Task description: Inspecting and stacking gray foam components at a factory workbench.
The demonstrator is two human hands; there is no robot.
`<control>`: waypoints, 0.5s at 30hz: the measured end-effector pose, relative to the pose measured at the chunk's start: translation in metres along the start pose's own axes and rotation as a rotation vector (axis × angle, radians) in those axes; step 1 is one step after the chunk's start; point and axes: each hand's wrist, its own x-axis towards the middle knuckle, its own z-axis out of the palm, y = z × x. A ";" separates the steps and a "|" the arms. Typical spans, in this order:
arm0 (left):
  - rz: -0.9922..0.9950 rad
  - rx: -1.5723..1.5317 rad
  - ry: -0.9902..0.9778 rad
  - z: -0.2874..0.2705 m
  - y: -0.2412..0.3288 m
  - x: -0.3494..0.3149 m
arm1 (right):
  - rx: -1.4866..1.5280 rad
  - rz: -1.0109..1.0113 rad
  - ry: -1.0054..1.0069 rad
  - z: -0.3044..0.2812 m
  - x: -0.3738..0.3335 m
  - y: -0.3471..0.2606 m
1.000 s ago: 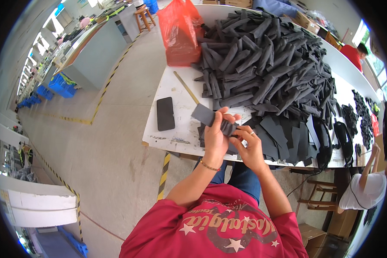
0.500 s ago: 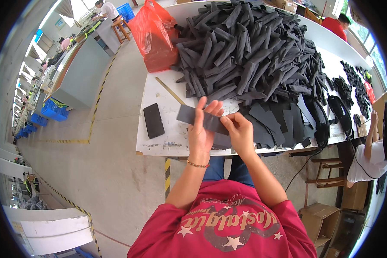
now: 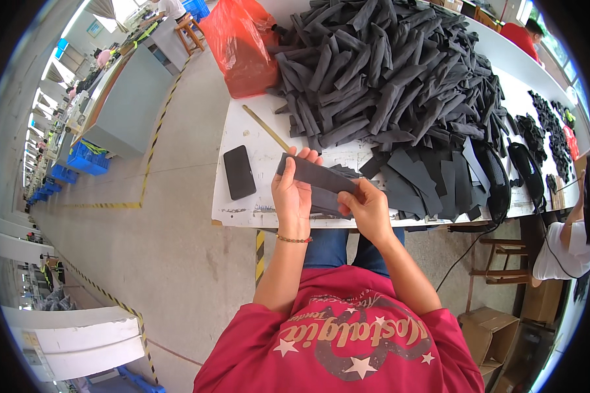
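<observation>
A dark grey fabric strip (image 3: 318,175) stretches between my hands over the table's near edge. My left hand (image 3: 293,191) grips its left end, thumb on top and fingers behind. At the strip's right end, my right hand (image 3: 367,206) pinches it between thumb and fingers. Under and behind the strip lie more dark pieces, partly hidden by my hands. Flat dark fabric pieces (image 3: 416,182) are spread on the table just right of my right hand. Beyond rises a large heap of folded dark grey fabric pieces (image 3: 387,78).
On the white table (image 3: 269,131) lie a black phone (image 3: 240,172) and a narrow yellowish ruler (image 3: 266,128). A red plastic bag (image 3: 239,52) stands at the far left. Black cable-like bundles (image 3: 491,177) lie at right. A co-worker in white (image 3: 560,252) sits at the right.
My right hand has shifted slightly right and down along the strip, and more of the strip shows stretched between my hands. The whole view has tilted a little.
</observation>
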 end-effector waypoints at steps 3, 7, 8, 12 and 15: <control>-0.044 0.032 0.087 -0.010 0.001 0.003 | 0.102 0.110 -0.060 -0.006 0.001 0.004; -0.149 0.009 0.295 -0.042 -0.009 0.005 | 0.336 0.262 -0.178 -0.010 -0.010 0.020; -0.144 0.009 0.301 -0.057 -0.003 0.009 | 0.373 0.376 -0.161 -0.014 -0.015 0.020; 0.185 0.279 0.358 -0.072 0.020 0.031 | 0.393 0.406 0.018 -0.037 -0.014 0.052; 0.123 0.456 0.284 -0.054 0.017 0.063 | 0.207 0.330 0.026 -0.022 -0.009 0.045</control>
